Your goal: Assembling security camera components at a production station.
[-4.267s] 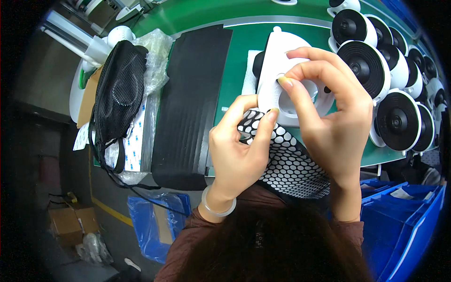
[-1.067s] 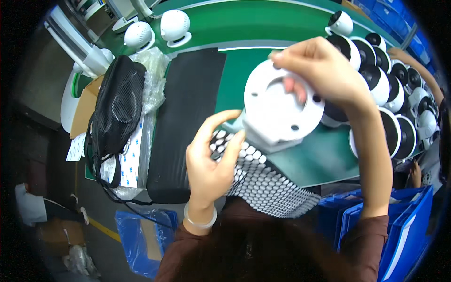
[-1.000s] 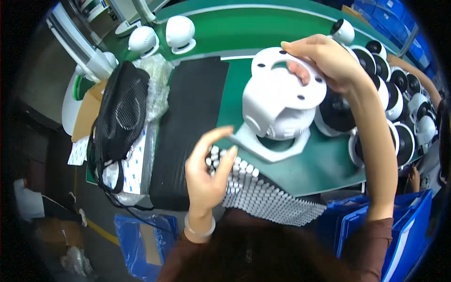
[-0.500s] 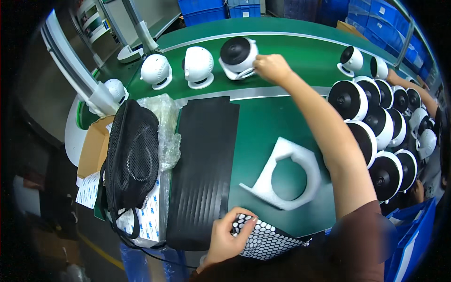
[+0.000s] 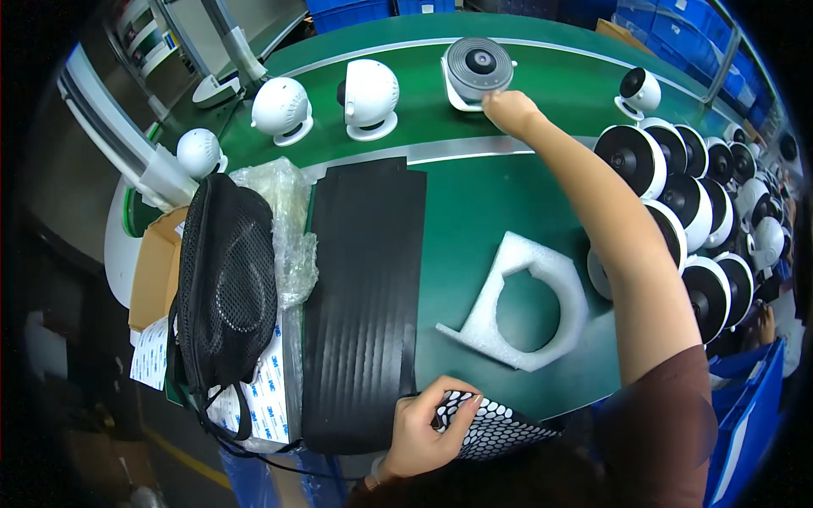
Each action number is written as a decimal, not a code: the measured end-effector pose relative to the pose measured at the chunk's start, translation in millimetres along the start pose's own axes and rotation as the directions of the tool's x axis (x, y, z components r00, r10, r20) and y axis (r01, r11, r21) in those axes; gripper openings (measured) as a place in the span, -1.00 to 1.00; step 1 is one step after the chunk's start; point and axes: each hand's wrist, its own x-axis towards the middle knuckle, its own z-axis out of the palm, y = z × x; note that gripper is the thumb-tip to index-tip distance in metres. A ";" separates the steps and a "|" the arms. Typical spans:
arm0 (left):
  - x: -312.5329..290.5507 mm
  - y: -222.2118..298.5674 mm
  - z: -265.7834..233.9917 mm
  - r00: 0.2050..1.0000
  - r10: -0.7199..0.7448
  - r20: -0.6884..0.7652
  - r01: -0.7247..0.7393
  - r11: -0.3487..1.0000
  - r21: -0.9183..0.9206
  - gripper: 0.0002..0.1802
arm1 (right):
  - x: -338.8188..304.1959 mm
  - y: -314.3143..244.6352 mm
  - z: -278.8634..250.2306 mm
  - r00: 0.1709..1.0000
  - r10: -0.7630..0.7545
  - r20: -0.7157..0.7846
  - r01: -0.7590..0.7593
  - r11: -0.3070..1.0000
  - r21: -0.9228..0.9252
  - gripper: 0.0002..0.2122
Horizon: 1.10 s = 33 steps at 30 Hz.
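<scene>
My right hand (image 5: pixel 511 113) reaches far out over the green belt, its fingers closed on the white stand of a small round fan (image 5: pixel 479 69). The fan's grey ringed face with a black centre is tipped upward. Near the front edge of the table, my left hand (image 5: pixel 429 426) pinches a black sheet covered in white round pads (image 5: pixel 501 430) between thumb and fingers. The sheet's lower part is cut off by my dark clothing. Between my two arms lies a white foam piece (image 5: pixel 568 311) with a large round opening.
White fans (image 5: pixel 371 91) stand along the belt (image 5: pixel 423 102). At right, several black-faced fans (image 5: pixel 631 161) are stacked close to my forearm. A black ribbed mat (image 5: pixel 362 296), a black mesh bag (image 5: pixel 229 288) and clear plastic wrap (image 5: pixel 292 229) lie to the left. A blue crate (image 5: pixel 749 423) is at lower right.
My right hand has moved slightly right and farther away with the fan, whose face has turned from black to grey toward me. My left hand still pinches the pad sheet.
</scene>
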 end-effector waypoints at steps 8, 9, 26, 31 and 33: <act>2.5 -2.0 1.2 0.999 0.012 0.047 -0.011 1.000 -0.017 -0.94 | 0.8 21.0 -3.6 0.817 0.175 0.550 -0.103 0.982 -0.160 -0.79; 3.1 -0.6 2.1 0.999 0.014 0.052 -0.013 1.000 -0.019 -0.94 | 11.9 21.9 -1.7 0.741 0.283 0.608 -0.184 0.958 -0.222 -0.79; 1.6 2.5 -0.2 0.983 -0.142 0.119 0.146 0.989 -0.024 -0.81 | 14.9 -39.5 -102.4 0.960 0.279 0.015 -0.166 0.526 0.834 -0.11; 1.2 -2.2 -1.4 0.992 -0.121 -0.027 0.113 0.969 -0.219 -0.77 | -107.7 -6.9 -189.6 0.941 -0.211 0.263 -0.234 0.156 0.960 -0.44; 7.0 -7.6 0.3 0.996 -0.086 0.020 0.088 0.966 -0.243 -0.85 | -146.2 14.3 -190.2 0.835 -0.345 0.428 -0.383 0.192 0.903 -0.31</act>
